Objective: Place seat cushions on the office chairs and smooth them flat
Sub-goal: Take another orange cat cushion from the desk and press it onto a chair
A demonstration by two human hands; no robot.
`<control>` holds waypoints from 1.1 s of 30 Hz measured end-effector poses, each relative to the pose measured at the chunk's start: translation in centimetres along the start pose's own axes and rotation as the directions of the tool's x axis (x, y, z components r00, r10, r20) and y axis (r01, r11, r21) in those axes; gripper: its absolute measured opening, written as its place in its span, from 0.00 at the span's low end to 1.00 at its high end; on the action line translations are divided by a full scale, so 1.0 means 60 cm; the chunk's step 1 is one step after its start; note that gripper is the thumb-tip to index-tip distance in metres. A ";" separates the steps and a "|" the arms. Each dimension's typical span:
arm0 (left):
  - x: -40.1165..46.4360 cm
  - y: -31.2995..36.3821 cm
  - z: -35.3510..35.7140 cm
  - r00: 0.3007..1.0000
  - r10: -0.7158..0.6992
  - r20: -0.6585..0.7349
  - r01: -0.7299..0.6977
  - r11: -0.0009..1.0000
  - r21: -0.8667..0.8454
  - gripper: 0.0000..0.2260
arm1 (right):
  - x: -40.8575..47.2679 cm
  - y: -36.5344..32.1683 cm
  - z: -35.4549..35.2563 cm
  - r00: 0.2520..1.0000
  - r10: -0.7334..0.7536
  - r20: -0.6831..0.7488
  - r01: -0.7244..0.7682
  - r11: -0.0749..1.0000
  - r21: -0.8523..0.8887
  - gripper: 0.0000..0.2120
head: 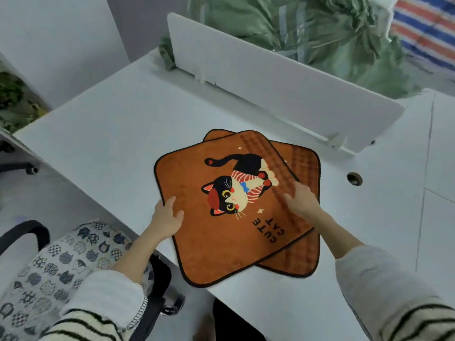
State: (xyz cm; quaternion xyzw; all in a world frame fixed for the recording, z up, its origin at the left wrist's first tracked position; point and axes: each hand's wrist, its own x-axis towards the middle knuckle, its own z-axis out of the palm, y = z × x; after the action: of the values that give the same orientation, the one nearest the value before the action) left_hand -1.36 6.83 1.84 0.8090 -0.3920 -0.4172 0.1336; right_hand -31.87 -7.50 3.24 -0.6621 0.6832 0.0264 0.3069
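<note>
striped cream sleeves [403,303] are reaching out from the bottom edge, and both hands are settling on the top orange plush square cushion with the cartoon cat print [221,232], which is lying on a second orange cushion [305,163] skewed beneath it on the white desk [110,134]. the left hand [167,215] is gripping the near left edge, thumb on top and fingers seemingly tucked under. the right hand [301,199] is resting on the waffle-textured right border, fingers curled over it; whether they are pinching the fabric, i cannot tell. down left, an office chair with a black armrest [24,232] is already wearing a pale cat-patterned cushion [61,267]. so, by my reckoning, one chair is looking covered, while two cushions are waiting, neither placed nor smoothed yet.
</note>
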 end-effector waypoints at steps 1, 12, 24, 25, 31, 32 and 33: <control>0.025 0.001 0.004 0.996 -0.091 -0.013 0.090 0.996 -0.022 0.28 | 0.037 0.004 0.001 0.999 0.040 0.005 -0.040 0.999 -0.013 0.30; 0.081 0.043 0.007 0.884 -0.346 -0.315 0.240 0.913 -0.331 0.20 | 0.136 0.009 -0.003 0.996 0.056 -0.075 -0.066 0.989 -0.129 0.28; -0.041 0.134 -0.043 0.836 0.212 -0.507 -0.369 0.900 -0.232 0.14 | -0.062 -0.072 -0.092 0.936 -0.039 -0.351 0.180 0.908 0.378 0.12; -0.056 0.139 -0.045 0.825 0.238 -0.512 -0.401 0.885 -0.234 0.14 | -0.094 -0.070 -0.100 0.931 0.005 -0.365 0.169 0.880 0.444 0.11; -0.169 0.186 -0.045 0.757 0.440 -0.483 -0.591 0.777 -0.218 0.15 | -0.287 0.008 -0.129 0.903 0.364 -0.230 -0.013 0.557 0.830 0.11; -0.190 0.198 -0.038 0.741 0.482 -0.467 -0.620 0.758 -0.201 0.15 | -0.323 0.028 -0.130 0.889 0.405 -0.213 -0.032 0.518 0.855 0.11; -0.214 0.210 -0.029 0.726 0.517 -0.454 -0.645 0.740 -0.189 0.15 | -0.361 0.049 -0.132 0.874 0.441 -0.205 -0.036 0.479 0.877 0.09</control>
State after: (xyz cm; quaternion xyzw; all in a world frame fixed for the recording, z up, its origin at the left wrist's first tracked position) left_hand -11.00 7.92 17.07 0.6705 -0.5195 -0.2516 0.4661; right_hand -39.06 8.56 18.41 -0.3102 0.7414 -0.4056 0.4354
